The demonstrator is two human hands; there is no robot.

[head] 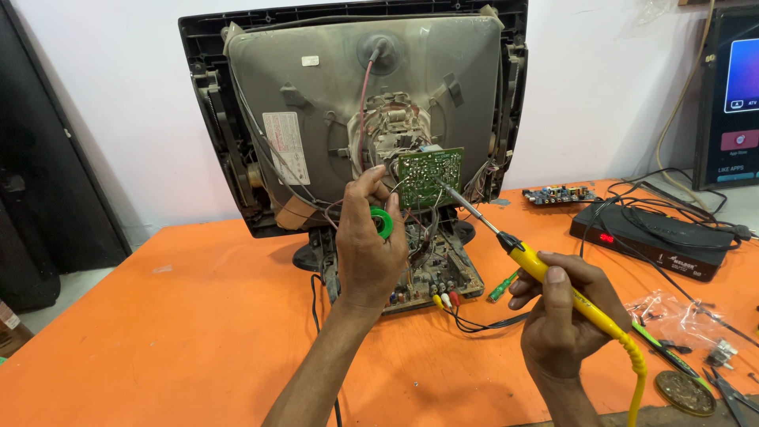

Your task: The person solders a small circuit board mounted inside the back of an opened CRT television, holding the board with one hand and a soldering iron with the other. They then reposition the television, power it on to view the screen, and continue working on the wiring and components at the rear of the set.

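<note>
Iron: while your right hand (563,320) grips the light, stiff yellow soldering iron (553,281) by its handle, keep off the tip.
Left hand (368,241): closed on the green solder spool (383,222), near the fragile green board (428,176).

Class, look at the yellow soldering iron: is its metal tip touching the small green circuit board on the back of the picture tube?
Touching. The head view shows the soldering iron, held in the right hand, with its tip ending on the green circuit board, no gap visible.
</note>
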